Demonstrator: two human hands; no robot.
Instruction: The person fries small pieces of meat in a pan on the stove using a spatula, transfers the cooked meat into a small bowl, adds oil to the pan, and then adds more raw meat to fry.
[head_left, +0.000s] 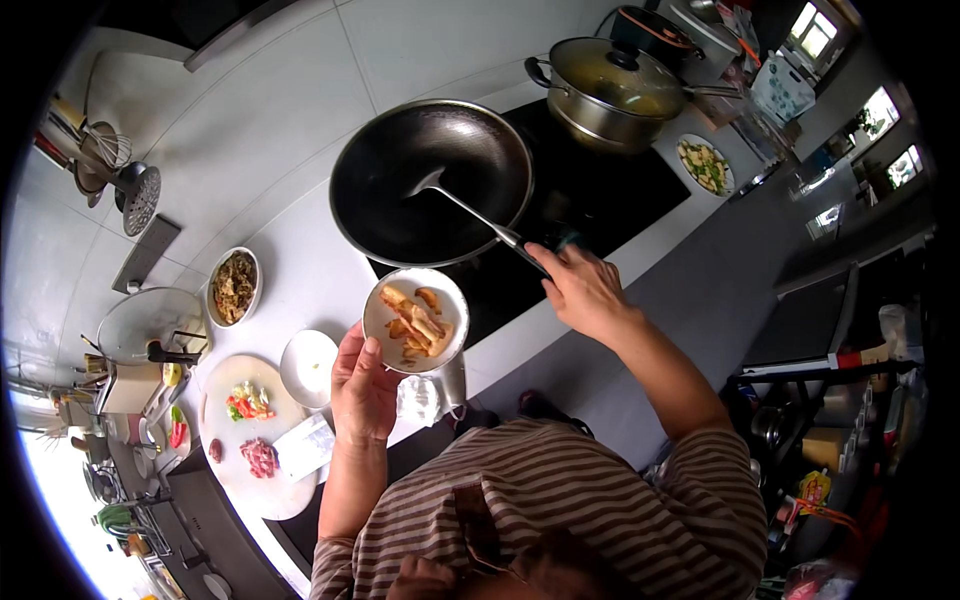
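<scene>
My left hand (367, 382) holds a small white bowl (373, 339) by its rim. Browned pieces of food (418, 322), which look like fried meat slices, lie in this bowl, just in front of the wok. A dark wok (360, 187) stands on the black cooktop (600, 202). My right hand (589, 289) is closed around the dark handle of a metal wok spatula (480, 214). The spatula's blade rests inside the wok, whose inside shows no food. Behind my left hand is a second white bowl (307, 367), nearly empty.
At the left, a round cutting board (255, 491) bears chopped peppers, raw meat and a cleaver (306, 448). A bowl of dark food (234, 289) stands near the wall. A lidded steel pot (611, 120) and a plate of diced food (705, 165) are at the right.
</scene>
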